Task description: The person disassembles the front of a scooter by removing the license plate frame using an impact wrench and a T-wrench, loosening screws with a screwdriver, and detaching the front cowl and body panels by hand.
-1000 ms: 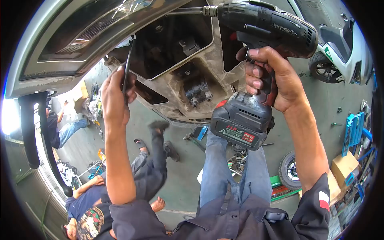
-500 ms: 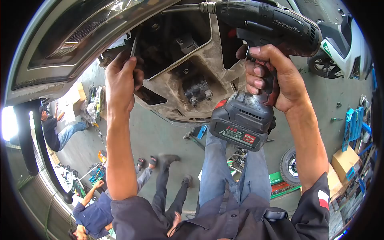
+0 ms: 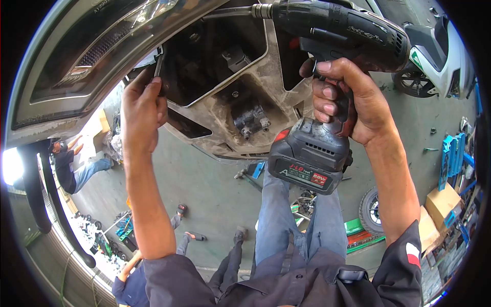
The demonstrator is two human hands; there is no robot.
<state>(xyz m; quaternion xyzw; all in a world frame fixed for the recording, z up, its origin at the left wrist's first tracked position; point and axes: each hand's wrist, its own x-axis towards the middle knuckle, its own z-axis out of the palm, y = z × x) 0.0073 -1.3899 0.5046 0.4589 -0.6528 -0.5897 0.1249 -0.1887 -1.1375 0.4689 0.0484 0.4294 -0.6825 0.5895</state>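
My right hand [image 3: 340,94] is wrapped round the grip of a black cordless drill [image 3: 337,28], index finger at the trigger. Its battery pack [image 3: 307,171] hangs toward me. From the chuck a long metal shaft [image 3: 227,12] runs left, its far end hidden behind a vehicle's lamp panel [image 3: 76,66]. My left hand [image 3: 143,107] pinches a thin metal rod [image 3: 159,64] under the edge of that panel; I cannot tell what kind it is. Between my hands lies a dusty vehicle frame [image 3: 204,102] with dark openings and a black bolted fitting [image 3: 250,120].
A white scooter [image 3: 440,66] stands at the upper right. A loose wheel [image 3: 371,212], cardboard boxes [image 3: 440,207] and blue parts [image 3: 450,158] lie along the right. One person [image 3: 76,166] is on the floor at left, another [image 3: 133,284] at lower left. Tools [image 3: 250,176] lie by my feet.
My left hand has shifted left and slightly down with the thin metal rod. My right hand and the drill hold almost still. People at lower left have moved down in view.
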